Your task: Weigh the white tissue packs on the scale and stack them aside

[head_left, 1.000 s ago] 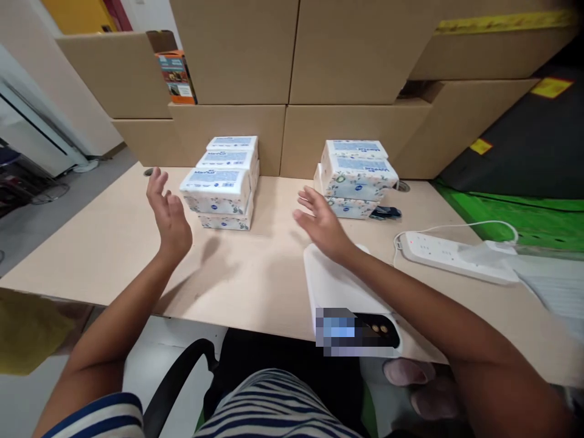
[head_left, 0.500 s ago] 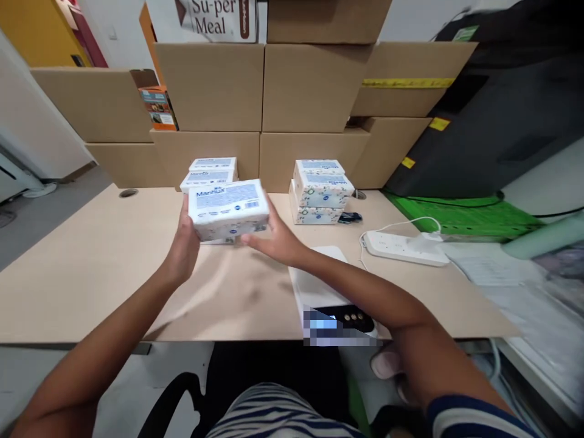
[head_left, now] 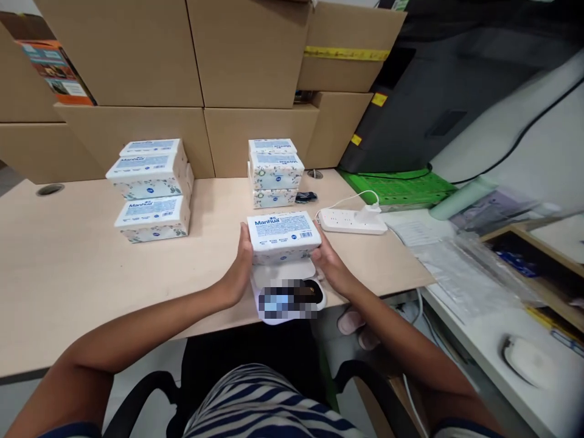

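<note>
Between my two hands is a white tissue pack [head_left: 285,234] with blue "Manhua" print, label side up. My left hand [head_left: 239,267] presses its left end, and my right hand [head_left: 335,264] grips its right end. The pack is over the back of a white digital scale [head_left: 285,274] with a dark front panel, its display blurred out. Whether the pack rests on the scale or hovers just above, I cannot tell. A left stack of tissue packs [head_left: 152,210] and a right stack of tissue packs [head_left: 276,173] stand farther back on the table.
Brown cardboard boxes [head_left: 249,55] wall off the back of the table [head_left: 68,267]. To the right are a white power strip [head_left: 351,222] with a plug in it, a green crate-like panel [head_left: 396,188] and a large dark case [head_left: 424,103]. Chair arms flank my lap.
Both hands have carried the tissue pack from in front of the left stack rightward and nearer, over the scale. The camera view has turned right and down.
</note>
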Available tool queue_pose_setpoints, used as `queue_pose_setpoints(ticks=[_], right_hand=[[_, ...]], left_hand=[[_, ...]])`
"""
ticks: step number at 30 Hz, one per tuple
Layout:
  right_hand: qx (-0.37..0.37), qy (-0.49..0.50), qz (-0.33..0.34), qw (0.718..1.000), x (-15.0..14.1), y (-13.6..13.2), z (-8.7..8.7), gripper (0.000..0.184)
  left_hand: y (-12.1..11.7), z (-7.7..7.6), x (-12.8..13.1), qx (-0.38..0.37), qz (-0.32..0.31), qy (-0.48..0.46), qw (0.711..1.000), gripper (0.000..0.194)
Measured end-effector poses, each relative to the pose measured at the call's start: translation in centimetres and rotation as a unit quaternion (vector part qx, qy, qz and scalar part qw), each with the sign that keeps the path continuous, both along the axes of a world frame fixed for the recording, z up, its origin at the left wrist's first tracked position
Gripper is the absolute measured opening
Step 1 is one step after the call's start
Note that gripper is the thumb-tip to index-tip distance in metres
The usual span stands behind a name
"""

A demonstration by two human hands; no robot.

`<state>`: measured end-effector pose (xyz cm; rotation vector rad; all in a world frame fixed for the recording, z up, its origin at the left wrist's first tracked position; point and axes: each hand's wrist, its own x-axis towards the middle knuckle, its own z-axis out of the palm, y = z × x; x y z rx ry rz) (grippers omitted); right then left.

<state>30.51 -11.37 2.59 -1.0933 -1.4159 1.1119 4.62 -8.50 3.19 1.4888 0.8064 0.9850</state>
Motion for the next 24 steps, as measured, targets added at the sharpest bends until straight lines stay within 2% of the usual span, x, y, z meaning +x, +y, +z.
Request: queue_pose_setpoints(ticks=[2,5,7,9,12,17,24], right_hand=[[0.067,0.015,-0.059,0.996,1.0,1.4,-0.7,0.11],[0.148,0.021,-0.158,0.976,3.0,5.5,-1.0,0.105],[0.178,0.009,-0.223,0.959,4.4,8.5,-1.0,0.1],[0.21,-0.005,-0.284,0.935,5.5,10.9,-1.1,0.097],[0.24,-0.01,-0.337,0.911,6.5,12.4,-2.1,0.091],[0.213,0.026,-0.354,0.91,6.8,11.2,-3.5,0.083],[0.2,0.038,-0.365,0.909,6.7,10.8,-3.2,0.086]], left_hand=[[1.2,-0.8,-1.8,-0.027,0.063,0.032,0.997,0.097],[3.9,-1.5,-5.1,-0.001,0.167,0.072,0.983,0.114],[5.5,-1.8,-6.6,0.017,0.219,0.067,0.973,0.126],[6.4,-1.8,-7.2,0.009,0.246,0.043,0.968,0.128],[6.6,-1.8,-7.1,-0.006,0.233,0.032,0.972,0.125],[6.0,-1.8,-6.9,0.004,0.212,0.046,0.976,0.12],[5.8,-1.9,-7.2,0.001,0.204,0.046,0.978,0.117]])
